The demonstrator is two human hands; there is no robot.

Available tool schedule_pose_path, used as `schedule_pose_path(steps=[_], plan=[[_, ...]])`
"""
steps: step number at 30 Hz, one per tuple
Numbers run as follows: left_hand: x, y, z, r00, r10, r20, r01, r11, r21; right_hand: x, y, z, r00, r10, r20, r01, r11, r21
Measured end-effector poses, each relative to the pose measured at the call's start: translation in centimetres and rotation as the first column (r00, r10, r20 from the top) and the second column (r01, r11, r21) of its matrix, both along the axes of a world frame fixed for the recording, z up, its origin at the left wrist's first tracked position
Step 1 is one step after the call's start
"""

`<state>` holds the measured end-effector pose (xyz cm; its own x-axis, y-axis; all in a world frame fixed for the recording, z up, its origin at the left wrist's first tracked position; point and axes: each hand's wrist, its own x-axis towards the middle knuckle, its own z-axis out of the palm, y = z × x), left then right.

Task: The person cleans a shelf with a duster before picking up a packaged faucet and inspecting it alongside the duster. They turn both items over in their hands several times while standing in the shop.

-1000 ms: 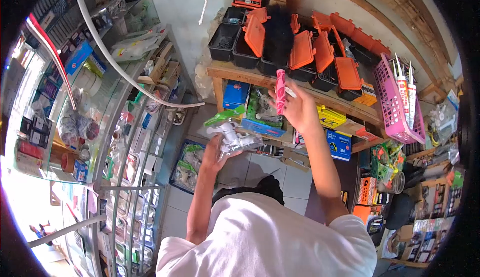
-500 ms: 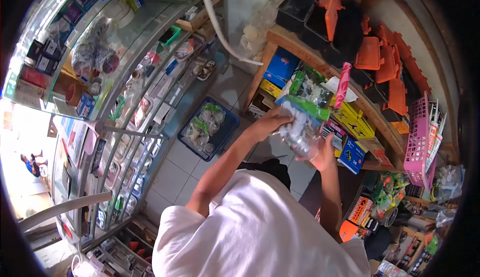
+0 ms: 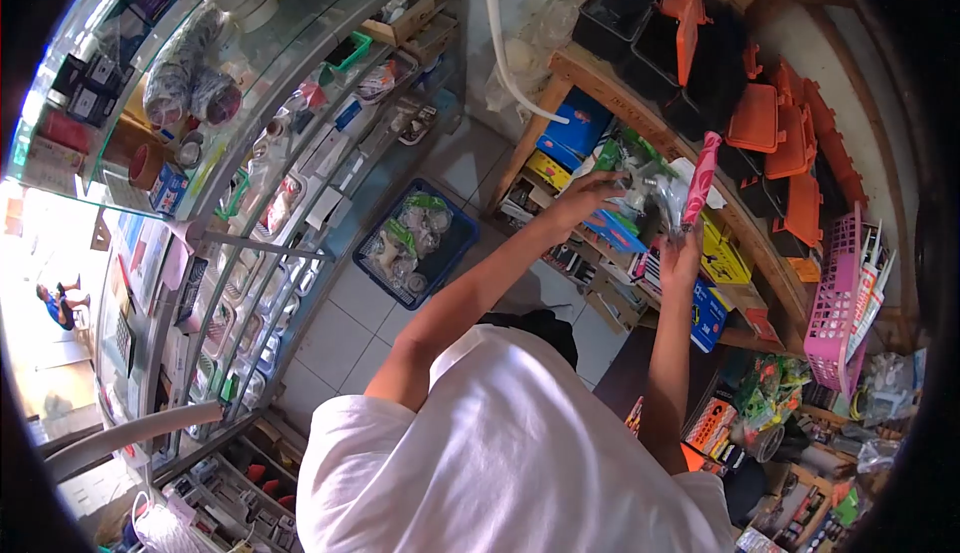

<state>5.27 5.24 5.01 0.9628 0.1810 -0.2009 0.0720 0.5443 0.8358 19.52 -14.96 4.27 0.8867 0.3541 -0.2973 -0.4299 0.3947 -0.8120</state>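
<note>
My right hand is closed around the lower end of a clear plastic packet, held up in front of the wooden shelf. What is inside the packet looks grey and shiny, too blurred to name. My left hand reaches over the shelf's front edge with its fingers stretched toward the packet, apparently apart from it. Below and behind the fingers are green-and-clear packets in the shelf. A blue box sits just under my left hand. Part of the shelf's contents is hidden by my hands.
On the floor to the left stands a blue basket with several bagged items. Black bins with orange lids line the shelf top, near a pink rolled item. A pink basket is at right, a glass display counter at left.
My left hand has come off the packet and moved up and right toward the shelf. My right hand has moved up and right with the packet in it.
</note>
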Motion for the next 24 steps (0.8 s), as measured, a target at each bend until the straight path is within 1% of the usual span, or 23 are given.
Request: schedule_pose_path(steps=[2, 3, 4, 5, 6, 9, 11, 13, 15, 19, 22, 24], plan=[[0.5, 0.1, -1.6, 0.999, 0.01, -0.031, -0.01, 1.0, -0.006, 3.1, 1.3, -0.9, 0.986, -0.041, 0.163, 0.054, 0.995, -0.08], [0.4, 0.1, -1.5, 0.999, 0.01, -0.038, -0.009, 0.999, 0.037, 4.7, 1.9, -1.5, 0.979, -0.034, 0.202, 0.043, 0.998, -0.043], [0.4, 0.2, -1.2, 0.999, 0.007, -0.036, -0.006, 0.999, 0.038, 7.0, 2.3, -3.1, 0.978, -0.038, 0.203, 0.047, 0.998, -0.042], [0.3, 0.2, -1.1, 0.999, 0.002, -0.054, -0.001, 0.999, 0.034, 9.6, 2.7, -4.9, 0.954, -0.003, 0.299, 0.036, 0.994, -0.104], [0.3, 0.3, -0.9, 0.997, -0.001, -0.073, 0.003, 1.0, 0.03, 11.2, 3.4, -5.7, 0.934, 0.009, 0.356, 0.054, 0.984, -0.168], [0.1, 0.3, -1.3, 0.999, 0.004, -0.051, -0.004, 1.0, 0.001, 12.9, 5.6, -5.9, 0.857, 0.078, 0.509, 0.127, 0.926, -0.354], [0.1, 0.2, -1.8, 0.998, 0.013, -0.055, -0.014, 1.0, -0.013, 13.4, 6.2, -6.0, 0.815, 0.116, 0.568, 0.171, 0.889, -0.426], [-0.4, 0.2, -2.2, 0.998, 0.025, -0.065, -0.027, 0.999, -0.028, 13.7, 6.5, -6.2, 0.78, 0.156, 0.606, 0.201, 0.855, -0.478], [-1.4, 0.0, -2.4, 0.999, 0.046, -0.008, -0.046, 0.999, 0.003, 13.7, 6.4, -6.5, 0.749, 0.188, 0.636, 0.232, 0.823, -0.518], [-2.8, -0.2, -2.2, 0.996, 0.085, -0.023, -0.085, 0.996, 0.001, 13.4, 6.2, -6.9, 0.701, 0.241, 0.671, 0.267, 0.784, -0.56], [-4.0, -0.4, -2.8, 0.996, 0.063, -0.061, -0.061, 0.998, 0.035, 13.3, 6.3, -6.9, 0.668, 0.275, 0.691, 0.288, 0.761, -0.581], [-4.9, -0.7, -2.6, 0.996, 0.076, -0.051, -0.076, 0.997, -0.006, 13.4, 6.4, -6.8, 0.647, 0.297, 0.703, 0.304, 0.745, -0.594]])
